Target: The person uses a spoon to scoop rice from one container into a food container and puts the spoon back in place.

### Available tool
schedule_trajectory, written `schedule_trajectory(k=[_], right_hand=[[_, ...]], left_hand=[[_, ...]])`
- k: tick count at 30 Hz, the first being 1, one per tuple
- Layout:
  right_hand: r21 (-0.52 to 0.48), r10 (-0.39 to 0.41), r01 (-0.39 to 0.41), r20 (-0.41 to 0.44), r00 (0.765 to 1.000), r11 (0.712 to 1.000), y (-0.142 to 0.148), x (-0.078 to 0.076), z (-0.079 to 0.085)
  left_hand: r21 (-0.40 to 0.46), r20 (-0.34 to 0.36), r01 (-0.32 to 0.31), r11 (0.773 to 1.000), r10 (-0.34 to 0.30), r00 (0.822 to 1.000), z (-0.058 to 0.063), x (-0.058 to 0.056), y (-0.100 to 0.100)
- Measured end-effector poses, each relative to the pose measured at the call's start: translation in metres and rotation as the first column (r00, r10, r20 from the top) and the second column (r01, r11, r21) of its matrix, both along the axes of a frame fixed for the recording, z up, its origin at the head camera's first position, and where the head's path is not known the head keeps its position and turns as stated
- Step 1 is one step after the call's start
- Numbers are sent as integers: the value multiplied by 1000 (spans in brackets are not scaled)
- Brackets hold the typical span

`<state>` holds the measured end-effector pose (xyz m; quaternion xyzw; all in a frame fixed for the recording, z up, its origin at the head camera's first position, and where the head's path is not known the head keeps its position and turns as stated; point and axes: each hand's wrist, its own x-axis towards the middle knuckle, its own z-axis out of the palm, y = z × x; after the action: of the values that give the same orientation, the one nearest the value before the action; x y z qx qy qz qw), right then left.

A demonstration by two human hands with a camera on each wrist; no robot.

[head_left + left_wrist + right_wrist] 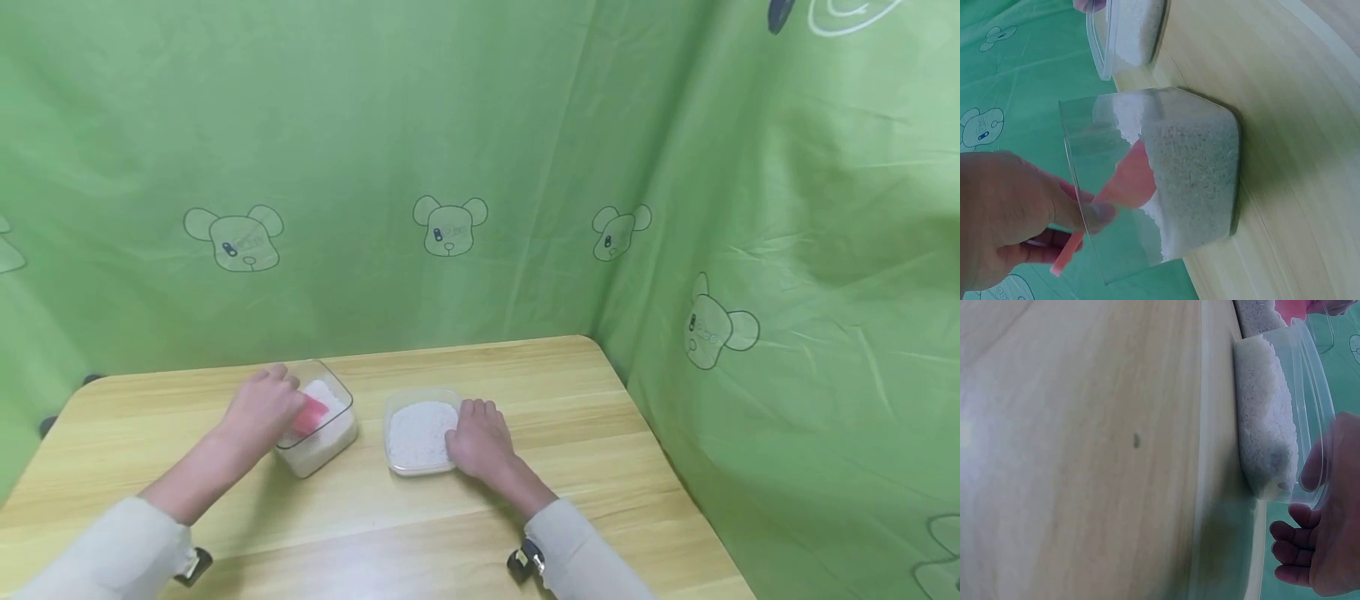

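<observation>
My left hand (264, 406) pinches the handle of a pink scoop (1129, 178) between thumb and fingers. The scoop's blade dips into white rice-like grains (1191, 165) inside a tall clear square container (318, 446). To its right, a lower clear plastic container (399, 468) holds similar white grains (422, 433). My right hand (482, 437) grips this container's right rim. In the right wrist view the thumb (1315, 465) reaches over the rim, and the other fingers (1294, 544) curl on the outside.
Both containers stand on a light wooden table (585, 467). Behind the table and along its right side hangs a green curtain (360, 150) printed with bear heads. A small dark mark (1137, 440) shows on the wood in the right wrist view.
</observation>
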<state>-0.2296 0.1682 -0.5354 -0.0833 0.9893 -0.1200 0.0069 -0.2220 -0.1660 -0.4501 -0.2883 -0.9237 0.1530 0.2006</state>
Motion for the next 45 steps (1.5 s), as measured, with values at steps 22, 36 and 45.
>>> schedule_trajectory(k=[22,36,45], right_hand=[[-11,6,-6,8,1000,1000,-1,1,2],[-6,-2,2,-2,1000,1000,0,-1,2],[-11,1,-1,13,1000,1000,0,1,3]], left_hand=[[83,135,-26,996,14,991,-15,-9,7],[81,167,-103,991,88,982,-18,-9,11],[94,185,-132,987,113,976,-18,-9,14]])
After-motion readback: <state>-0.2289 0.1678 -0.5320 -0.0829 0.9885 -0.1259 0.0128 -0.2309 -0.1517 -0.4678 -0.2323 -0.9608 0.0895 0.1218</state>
